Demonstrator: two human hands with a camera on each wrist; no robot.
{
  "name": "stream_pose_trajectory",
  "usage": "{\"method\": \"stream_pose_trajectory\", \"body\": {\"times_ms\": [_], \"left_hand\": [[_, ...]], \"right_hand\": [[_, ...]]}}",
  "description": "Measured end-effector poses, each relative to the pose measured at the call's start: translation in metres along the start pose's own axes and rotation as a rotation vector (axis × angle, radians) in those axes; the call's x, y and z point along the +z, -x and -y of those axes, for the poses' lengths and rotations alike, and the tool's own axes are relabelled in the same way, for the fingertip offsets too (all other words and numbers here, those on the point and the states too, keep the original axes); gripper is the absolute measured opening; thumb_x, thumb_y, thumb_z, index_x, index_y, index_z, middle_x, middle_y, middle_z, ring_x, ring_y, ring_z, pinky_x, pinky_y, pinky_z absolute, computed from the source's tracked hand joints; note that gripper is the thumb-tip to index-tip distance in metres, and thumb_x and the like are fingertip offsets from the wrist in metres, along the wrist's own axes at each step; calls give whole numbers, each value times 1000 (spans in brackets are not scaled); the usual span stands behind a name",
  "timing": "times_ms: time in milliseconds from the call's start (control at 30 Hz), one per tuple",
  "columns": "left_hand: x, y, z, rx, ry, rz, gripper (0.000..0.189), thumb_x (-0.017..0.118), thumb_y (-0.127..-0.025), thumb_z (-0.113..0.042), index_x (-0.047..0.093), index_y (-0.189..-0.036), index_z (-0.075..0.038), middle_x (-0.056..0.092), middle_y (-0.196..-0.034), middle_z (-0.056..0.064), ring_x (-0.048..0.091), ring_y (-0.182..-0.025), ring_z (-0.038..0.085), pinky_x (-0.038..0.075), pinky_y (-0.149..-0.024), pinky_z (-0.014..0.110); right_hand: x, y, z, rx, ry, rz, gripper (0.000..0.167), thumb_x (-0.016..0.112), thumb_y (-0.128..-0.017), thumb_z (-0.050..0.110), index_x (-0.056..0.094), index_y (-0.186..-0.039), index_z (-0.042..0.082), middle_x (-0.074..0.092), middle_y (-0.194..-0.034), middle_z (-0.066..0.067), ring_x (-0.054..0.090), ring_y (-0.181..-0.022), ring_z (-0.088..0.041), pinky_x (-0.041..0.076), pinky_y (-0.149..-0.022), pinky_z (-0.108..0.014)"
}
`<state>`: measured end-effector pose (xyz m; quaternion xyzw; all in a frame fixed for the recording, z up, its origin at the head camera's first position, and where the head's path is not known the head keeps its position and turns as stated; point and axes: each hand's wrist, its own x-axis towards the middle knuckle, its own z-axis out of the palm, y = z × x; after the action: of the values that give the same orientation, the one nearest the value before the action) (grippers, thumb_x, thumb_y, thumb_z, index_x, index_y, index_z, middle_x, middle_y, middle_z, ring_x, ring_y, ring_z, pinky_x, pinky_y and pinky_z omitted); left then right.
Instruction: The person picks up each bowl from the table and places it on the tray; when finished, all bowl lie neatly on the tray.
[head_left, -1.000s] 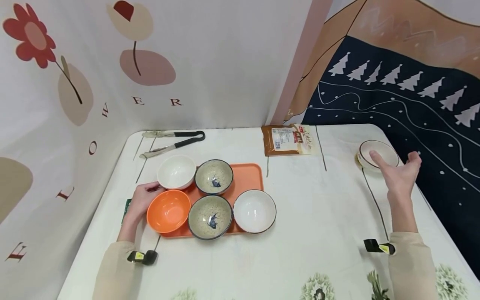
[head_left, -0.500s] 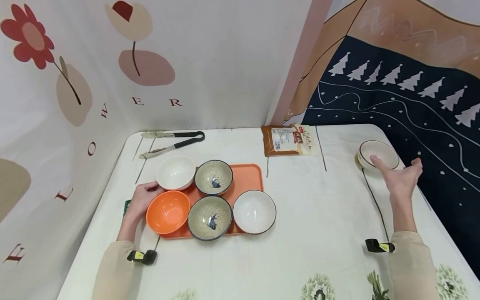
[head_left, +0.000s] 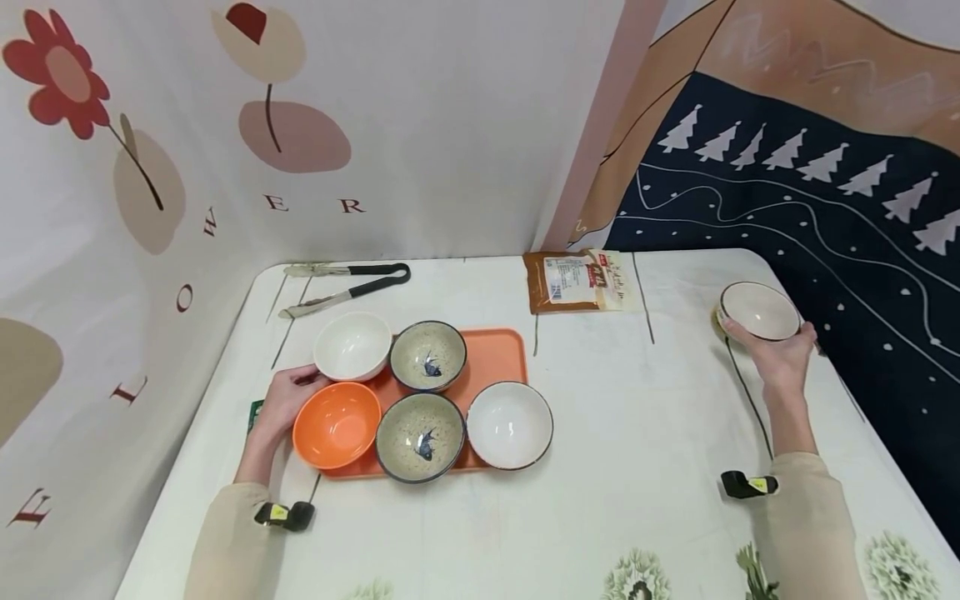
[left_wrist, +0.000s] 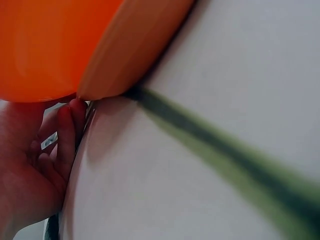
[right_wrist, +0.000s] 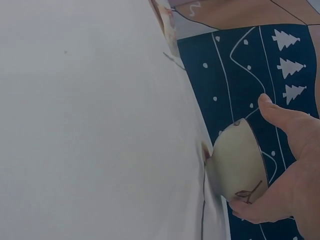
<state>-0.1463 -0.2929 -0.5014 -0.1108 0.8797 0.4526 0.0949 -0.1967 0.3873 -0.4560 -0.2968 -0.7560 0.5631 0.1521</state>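
Note:
At the far right, a small cream bowl (head_left: 761, 308) with a dark rim sits between the thumb and fingers of my right hand (head_left: 783, 358). The right wrist view shows my fingertips against the outer wall of this bowl (right_wrist: 237, 160), which bears a brown twig print. My left hand (head_left: 285, 400) holds the left edge of an orange tray (head_left: 498, 350), its curled fingers (left_wrist: 65, 130) partly hidden under an orange bowl (head_left: 337, 425). Beside it are a white bowl (head_left: 352, 346), two speckled fish-patterned bowls (head_left: 427, 354) and a dark-rimmed white bowl (head_left: 510, 425), all on or overhanging the tray.
Black-handled tongs (head_left: 352, 287) lie open at the back left. A brown food packet (head_left: 577, 282) lies at the back middle. Something green (head_left: 255, 412) shows beneath my left wrist. Patterned cloth hangs behind the table.
My right hand has moved left and closed in around the small bowl, thumb and fingers now at its sides. The left hand and the bowls on the tray have stayed put.

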Motion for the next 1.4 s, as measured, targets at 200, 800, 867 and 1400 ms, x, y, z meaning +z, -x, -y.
{"method": "stream_pose_trajectory", "body": {"times_ms": [200,800,867,1400], "left_hand": [[-1,1,0,12,4,4,49,54,-103,-28,52,-146,-4,60,-139,25,58,-117,34,51,-100,43],[-1,4,0,3,-1,-5,49,53,-104,-28,52,-147,-4,61,-138,25,58,-115,32,52,-95,34],[-1,4,0,3,-3,-3,49,53,-104,-28,52,-147,-4,61,-138,25,58,-115,32,52,-96,36],[-1,3,0,12,-17,1,50,54,-103,-30,52,-146,-4,64,-133,24,57,-108,28,50,-86,26]], "right_hand": [[2,-4,-3,22,-26,13,117,83,-81,22,-1,-163,15,9,-170,-7,14,-154,-13,13,-125,-26],[5,-15,-6,65,-77,12,121,83,-81,20,-6,-163,18,0,-171,-3,4,-156,-10,6,-125,-24],[6,-15,-6,65,-87,8,121,84,-81,19,-6,-163,18,0,-171,-2,4,-155,-10,6,-125,-24],[8,-13,-14,77,-29,-107,109,88,-75,34,21,-160,29,22,-167,4,24,-151,-9,21,-123,-23]]}}
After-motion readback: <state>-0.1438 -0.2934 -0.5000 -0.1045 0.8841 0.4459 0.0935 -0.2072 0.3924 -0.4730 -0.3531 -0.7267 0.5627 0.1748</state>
